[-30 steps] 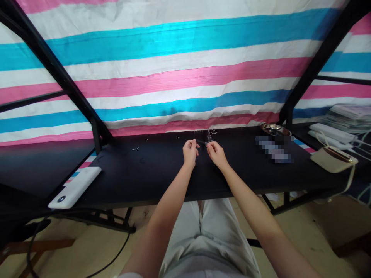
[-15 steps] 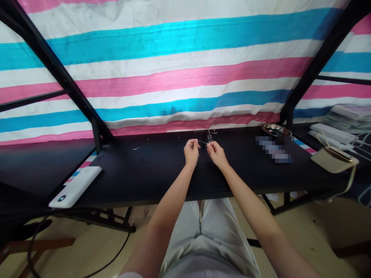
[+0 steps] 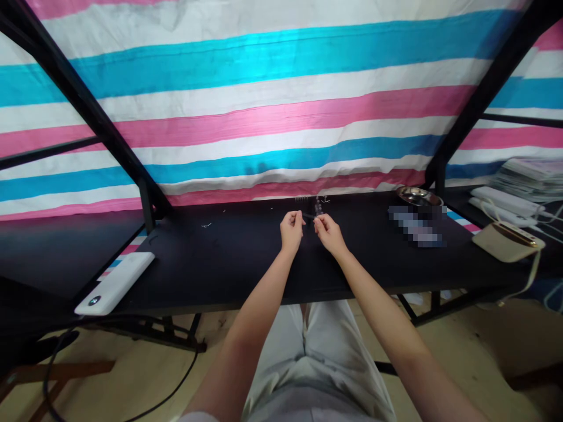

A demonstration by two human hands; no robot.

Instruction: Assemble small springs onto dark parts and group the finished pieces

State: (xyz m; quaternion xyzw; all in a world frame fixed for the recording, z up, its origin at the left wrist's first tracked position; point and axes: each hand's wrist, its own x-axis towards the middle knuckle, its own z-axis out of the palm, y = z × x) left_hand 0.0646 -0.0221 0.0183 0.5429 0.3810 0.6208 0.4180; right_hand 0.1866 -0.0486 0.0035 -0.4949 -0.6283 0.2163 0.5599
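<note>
Both my hands are raised just above the black table (image 3: 246, 264), close together near its middle. My left hand (image 3: 291, 230) is closed in a pinch on one end of a thin dark strand (image 3: 308, 216). My right hand (image 3: 329, 232) is closed too, pinching the strand's other end about a finger's width away. Behind my hands, small beads and bits (image 3: 320, 203) lie on the table near the striped cloth; they are too small to name exactly.
A white power bank (image 3: 115, 283) lies at the table's left front corner. A metal dish (image 3: 417, 196) and a blurred patch sit at the right. A beige device (image 3: 505, 240) and stacked items are further right. Black frame bars slant up on both sides.
My left hand has crept slightly right, closer to my right hand. Otherwise the hands stay pinched on the strand.
</note>
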